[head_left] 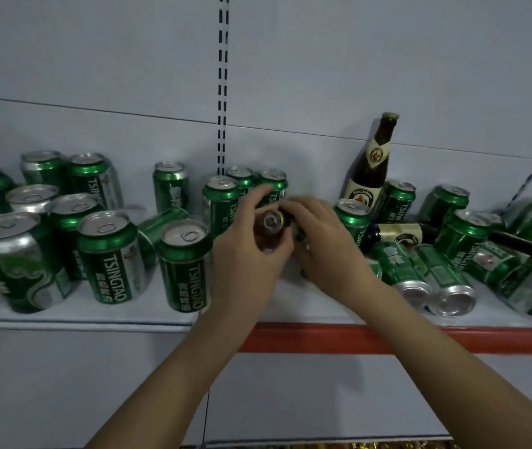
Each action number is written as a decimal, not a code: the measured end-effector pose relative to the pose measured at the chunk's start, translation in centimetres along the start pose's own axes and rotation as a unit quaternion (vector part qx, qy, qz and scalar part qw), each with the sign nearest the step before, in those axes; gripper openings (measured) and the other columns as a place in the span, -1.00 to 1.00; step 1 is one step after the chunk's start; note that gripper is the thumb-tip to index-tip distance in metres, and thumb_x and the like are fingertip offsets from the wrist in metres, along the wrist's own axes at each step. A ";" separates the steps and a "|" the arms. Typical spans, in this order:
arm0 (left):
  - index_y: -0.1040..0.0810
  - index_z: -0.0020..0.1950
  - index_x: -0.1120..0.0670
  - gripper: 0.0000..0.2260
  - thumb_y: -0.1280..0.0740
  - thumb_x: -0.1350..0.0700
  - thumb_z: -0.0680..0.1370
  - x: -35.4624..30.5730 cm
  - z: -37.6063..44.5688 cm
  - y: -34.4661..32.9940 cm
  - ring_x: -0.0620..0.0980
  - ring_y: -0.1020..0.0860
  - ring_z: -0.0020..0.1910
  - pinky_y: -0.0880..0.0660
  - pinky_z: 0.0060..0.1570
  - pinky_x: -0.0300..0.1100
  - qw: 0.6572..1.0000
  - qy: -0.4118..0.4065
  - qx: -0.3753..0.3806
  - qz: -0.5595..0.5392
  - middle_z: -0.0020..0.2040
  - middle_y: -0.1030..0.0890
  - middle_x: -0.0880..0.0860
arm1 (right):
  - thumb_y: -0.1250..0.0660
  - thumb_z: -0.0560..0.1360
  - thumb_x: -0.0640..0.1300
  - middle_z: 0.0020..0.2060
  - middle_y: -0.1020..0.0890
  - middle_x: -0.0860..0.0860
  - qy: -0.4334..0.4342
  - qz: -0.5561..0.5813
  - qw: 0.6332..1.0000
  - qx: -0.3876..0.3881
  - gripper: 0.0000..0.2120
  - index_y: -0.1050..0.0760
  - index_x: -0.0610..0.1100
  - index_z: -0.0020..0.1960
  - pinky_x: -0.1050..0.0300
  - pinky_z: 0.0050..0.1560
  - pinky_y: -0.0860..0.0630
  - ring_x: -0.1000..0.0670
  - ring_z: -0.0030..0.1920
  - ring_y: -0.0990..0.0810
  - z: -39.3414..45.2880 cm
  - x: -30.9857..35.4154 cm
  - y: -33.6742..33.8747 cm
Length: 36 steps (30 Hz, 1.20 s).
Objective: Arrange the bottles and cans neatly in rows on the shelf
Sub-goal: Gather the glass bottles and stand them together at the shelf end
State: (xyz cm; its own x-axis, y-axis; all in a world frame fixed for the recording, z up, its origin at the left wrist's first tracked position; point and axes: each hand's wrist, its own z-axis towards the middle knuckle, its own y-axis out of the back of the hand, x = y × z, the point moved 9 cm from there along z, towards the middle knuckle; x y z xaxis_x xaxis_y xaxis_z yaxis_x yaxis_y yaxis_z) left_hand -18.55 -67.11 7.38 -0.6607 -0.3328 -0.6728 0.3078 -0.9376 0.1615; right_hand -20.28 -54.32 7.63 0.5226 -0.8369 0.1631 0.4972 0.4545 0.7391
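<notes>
Bottle [270, 229], brown, mid-shelf [128, 314]: your left hand [251, 254] grips it, right hand [319, 244] fingers curl round a hidden green can, likely clearing row space.

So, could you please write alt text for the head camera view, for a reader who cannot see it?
Two hands, the left hand and right hand, grip a brown bottle at the middle of a shelf crowded with green beer cans, upright on the left and mostly toppled on the right. A second brown bottle leans against the back wall.
</notes>
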 end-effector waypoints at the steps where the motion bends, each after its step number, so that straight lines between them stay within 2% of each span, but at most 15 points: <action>1: -0.46 0.38 -0.02 -0.50 -0.50 0.17 0.47 -0.4 0.7 -0.4 -0.22 -0.62 -0.05 -0.49 -0.06 -0.50 1.000 0.009 -0.003 -0.016 0.00 -0.66 -0.06 | -0.16 0.50 0.01 0.23 -0.57 -0.12 -0.006 0.020 1.000 0.014 -0.50 -0.48 -0.20 0.35 -0.09 0.21 -0.49 -0.14 0.21 -0.49 0.6 -0.3 0.3; 3: -0.44 0.41 0.02 -0.50 -0.47 0.18 0.50 -0.7 1.5 -1.0 -0.24 -0.61 -0.04 -0.47 -0.06 -0.50 0.998 0.018 -0.019 -0.057 0.00 -0.64 -0.09 | -0.16 0.54 0.03 0.18 -0.59 -0.07 -0.017 0.058 0.997 0.040 -0.56 -0.44 -0.13 0.36 -0.08 0.10 -0.50 -0.12 0.14 -0.53 1.5 -0.8 0.9; 5: -0.42 0.41 0.06 -0.56 -0.41 0.20 0.55 -0.7 1.4 -1.4 -0.23 -0.59 -0.01 -0.46 -0.04 -0.47 0.994 0.024 -0.052 -0.088 0.04 -0.59 -0.15 | -0.24 0.59 -0.05 0.09 -0.61 -0.05 -0.019 0.080 0.995 0.058 -0.67 -0.41 -0.09 0.33 -0.14 -0.01 -0.52 -0.12 0.04 -0.55 2.4 -1.1 1.1; 8: -0.37 0.46 0.09 -0.60 -0.28 0.16 0.62 0.1 0.8 -2.1 -0.20 -0.54 0.11 -0.49 0.06 -0.36 0.988 0.047 -0.080 -0.126 0.20 -0.53 -0.15 | -0.27 0.61 -0.05 0.00 -0.58 0.00 -0.036 0.080 0.993 0.081 -0.72 -0.40 -0.08 0.29 -0.14 -0.06 -0.52 -0.10 -0.03 -0.55 4.2 -1.4 1.2; 11: -0.28 0.51 -0.03 -0.54 -0.25 -0.02 0.62 2.2 0.7 -4.4 -0.22 -0.46 0.28 -0.48 0.23 -0.19 0.983 0.110 -0.030 -0.141 0.35 -0.44 -0.15 | -0.28 0.62 0.03 0.03 -0.63 -0.03 -0.095 0.116 0.986 0.074 -0.72 -0.43 -0.09 0.25 -0.11 -0.01 -0.55 -0.09 -0.01 -0.60 6.2 -2.8 2.1; 13: -0.27 0.50 -0.09 -0.52 -0.29 -0.09 0.61 3.6 1.0 -6.4 -0.21 -0.46 0.30 -0.49 0.29 -0.05 0.981 0.145 0.027 -0.126 0.35 -0.45 -0.13 | -0.29 0.61 0.06 0.02 -0.64 -0.02 -0.154 0.151 0.974 0.063 -0.73 -0.45 -0.09 0.20 -0.11 0.03 -0.58 -0.07 0.01 -0.62 7.1 -4.7 2.5; 15: -0.25 0.50 -0.09 -0.47 -0.36 -0.06 0.59 4.3 1.5 -7.8 -0.19 -0.49 0.26 -0.51 0.28 -0.03 0.980 0.157 0.073 -0.102 0.31 -0.47 -0.13 | -0.27 0.62 0.08 -0.03 -0.61 0.01 -0.199 0.169 0.964 0.057 -0.74 -0.45 -0.10 0.16 -0.06 0.03 -0.58 -0.06 0.01 -0.61 7.6 -6.4 2.5; 19: -0.18 0.53 -0.05 -0.34 -0.46 0.05 0.54 5.4 2.0 -9.4 -0.06 -0.51 0.28 -0.51 0.15 -0.24 0.979 0.154 0.112 -0.074 0.31 -0.45 -0.10 | -0.24 0.64 0.08 -0.03 -0.61 -0.01 -0.215 0.187 0.956 0.072 -0.73 -0.46 -0.11 0.15 -0.01 0.03 -0.58 -0.01 -0.02 -0.60 8.2 -7.8 2.0; 22: -0.12 0.54 -0.06 -0.27 -0.47 0.16 0.51 6.0 1.9 -10.3 0.00 -0.50 0.32 -0.53 0.23 -0.08 0.980 0.146 0.116 -0.067 0.38 -0.46 0.02 | -0.23 0.65 0.07 -0.02 -0.60 -0.02 -0.219 0.201 0.952 0.078 -0.72 -0.45 -0.13 0.17 0.08 -0.06 -0.53 0.00 -0.03 -0.59 8.3 -8.1 1.7; 27: -0.10 0.54 -0.11 -0.27 -0.44 0.23 0.53 6.6 2.1 -10.6 0.03 -0.54 0.25 -0.56 0.18 0.04 0.980 0.168 0.093 -0.048 0.33 -0.52 0.04 | -0.17 0.66 0.09 -0.17 -0.51 0.04 -0.228 0.225 0.946 0.050 -0.72 -0.40 -0.14 0.09 0.13 -0.21 -0.44 0.06 -0.15 -0.51 8.4 -7.9 1.5; 30: -0.12 0.54 -0.12 -0.28 -0.45 0.20 0.52 5.9 2.8 -10.2 0.01 -0.55 0.23 -0.57 0.16 -0.03 0.983 0.162 0.081 -0.034 0.31 -0.53 0.02 | -0.15 0.67 0.08 -0.20 -0.48 0.02 -0.229 0.266 0.936 0.014 -0.74 -0.34 -0.10 -0.05 0.02 -0.07 -0.49 0.03 -0.17 -0.49 8.6 -7.5 2.5; 32: -0.16 0.53 -0.15 -0.28 -0.48 0.13 0.51 4.4 3.8 -9.5 -0.02 -0.55 0.21 -0.57 0.15 -0.04 0.987 0.140 0.069 -0.026 0.30 -0.53 0.01 | -0.14 0.67 0.09 -0.16 -0.50 0.00 -0.230 0.299 0.926 -0.023 -0.74 -0.35 -0.09 -0.05 -0.07 0.03 -0.53 0.00 -0.14 -0.50 8.8 -7.1 4.2; 34: -0.19 0.53 -0.14 -0.28 -0.50 0.04 0.48 2.5 4.9 -8.6 -0.04 -0.56 0.19 -0.58 0.13 -0.05 0.992 0.114 0.054 -0.026 0.30 -0.52 -0.01 | -0.12 0.67 0.09 -0.15 -0.50 0.01 -0.221 0.328 0.916 -0.064 -0.74 -0.37 -0.08 -0.02 0.00 -0.03 -0.52 0.03 -0.13 -0.51 9.3 -6.5 6.7; 36: -0.23 0.52 -0.16 -0.29 -0.51 -0.06 0.46 0.6 5.6 -8.0 -0.07 -0.58 0.14 -0.61 0.08 -0.06 0.994 0.086 0.046 -0.041 0.28 -0.52 -0.03 | -0.10 0.68 0.09 -0.15 -0.50 0.03 -0.205 0.357 0.906 -0.101 -0.75 -0.38 -0.08 0.01 0.17 -0.13 -0.48 0.08 -0.15 -0.51 9.7 -5.7 9.1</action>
State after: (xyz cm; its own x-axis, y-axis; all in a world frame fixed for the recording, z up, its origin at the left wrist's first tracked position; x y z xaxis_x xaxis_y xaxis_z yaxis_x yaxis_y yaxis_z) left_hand -25.23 -60.40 9.78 -0.5521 -0.2399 -0.7985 0.1882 -0.9688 0.1610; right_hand -25.42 -48.38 19.78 0.4798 -0.3322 0.8121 0.2729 0.9362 0.2217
